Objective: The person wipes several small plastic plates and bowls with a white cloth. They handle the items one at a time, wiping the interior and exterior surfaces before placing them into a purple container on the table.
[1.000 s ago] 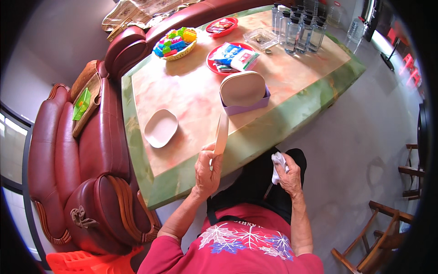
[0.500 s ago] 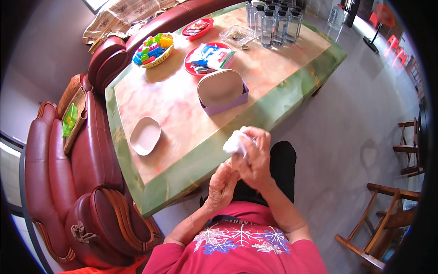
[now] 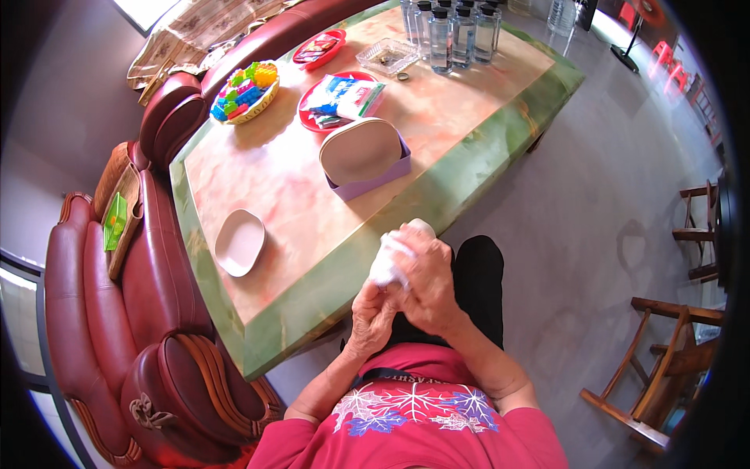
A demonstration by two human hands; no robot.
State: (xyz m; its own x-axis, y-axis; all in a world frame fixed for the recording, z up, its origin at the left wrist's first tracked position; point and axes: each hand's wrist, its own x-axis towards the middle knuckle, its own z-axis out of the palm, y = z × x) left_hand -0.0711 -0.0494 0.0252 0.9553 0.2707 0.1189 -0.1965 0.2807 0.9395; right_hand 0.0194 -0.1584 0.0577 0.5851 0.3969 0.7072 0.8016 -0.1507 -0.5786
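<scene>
Just off the table's near edge, my two hands are together on a crumpled white cloth or tissue (image 3: 386, 267). My right hand (image 3: 428, 281) is closed over it from the right. The fingers of my left hand (image 3: 373, 316) are bent against its lower end. Past my right fingertips shows a pale rounded edge (image 3: 423, 227); I cannot make out what it belongs to. On the table, a shallow cream dish (image 3: 241, 244) lies to the left. A purple holder (image 3: 375, 181) with upright beige oval dishes or trays (image 3: 361, 153) stands ahead of my hands.
The green-edged table (image 3: 312, 309) also bears red plates of packets (image 3: 344, 100), a basket of coloured toy blocks (image 3: 244, 94), a glass ashtray (image 3: 388, 56) and several black-capped bottles (image 3: 441, 47). A maroon sofa (image 3: 156, 258) lines the left; a wooden chair (image 3: 652, 375) stands right.
My right hand has turned and come down over the white cloth, which now lies lower and closer to my left hand. The whole view has shifted slightly.
</scene>
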